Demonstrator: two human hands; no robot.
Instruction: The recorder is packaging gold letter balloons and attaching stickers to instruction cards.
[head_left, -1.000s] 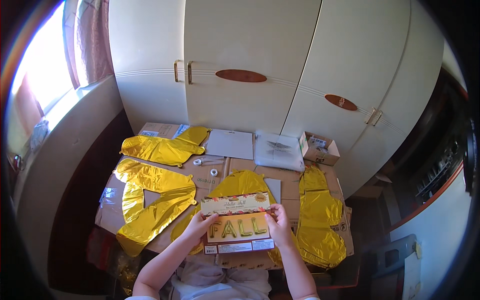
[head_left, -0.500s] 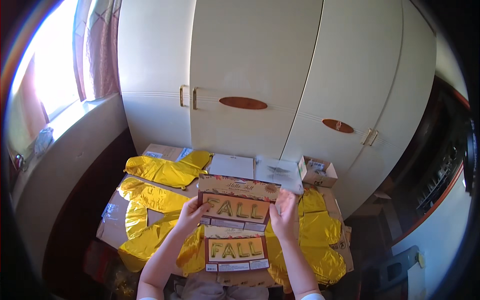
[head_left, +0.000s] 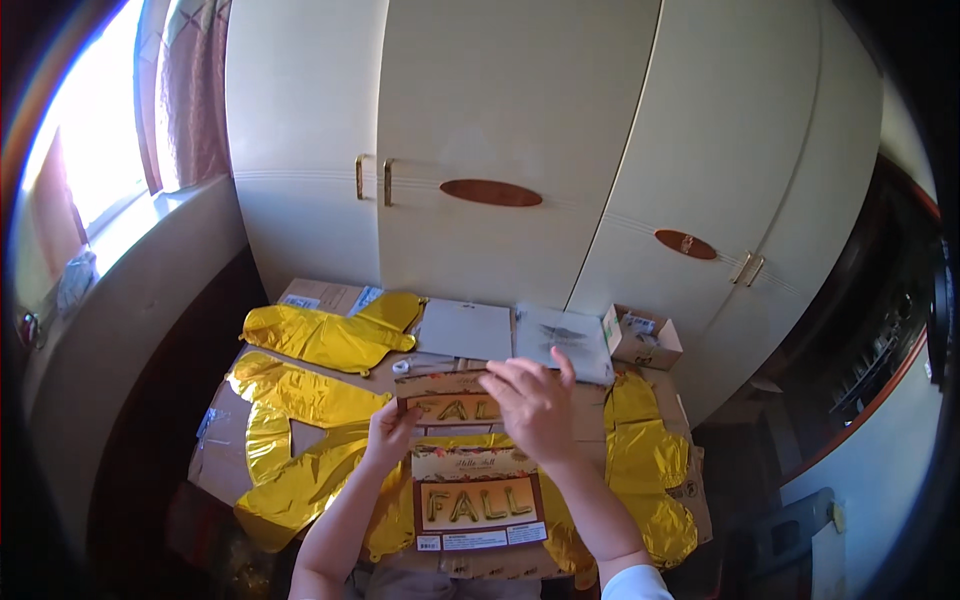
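Observation:
In the middle, my left hand (head_left: 390, 432) pinches the left edge of a printed balloon-banner card (head_left: 450, 410), which is tilted up above the table. My right hand (head_left: 535, 405) is in front of the card's right side, fingers apart, and hides that part; no object shows in it. Nearer to me lies a second matching card (head_left: 478, 500), with a beige leafy top, gold balloon letters and a dark red border. Flat gold foil balloons (head_left: 320, 380) spread to the left of my hands. More gold foil balloons (head_left: 645, 450) are to the right.
Brown cardboard (head_left: 215, 465) covers the table. At its back lie a pale flat sheet (head_left: 465, 332) and a clear plastic packet (head_left: 562, 340). A small open carton (head_left: 640, 340) stands back right. Tall cream wardrobe doors (head_left: 500, 100) rise behind. A grey chair (head_left: 790, 535) is right.
My right hand has let go of the card's right edge and moved up and left, across its front. The left hand keeps its grip. The card tilts further back.

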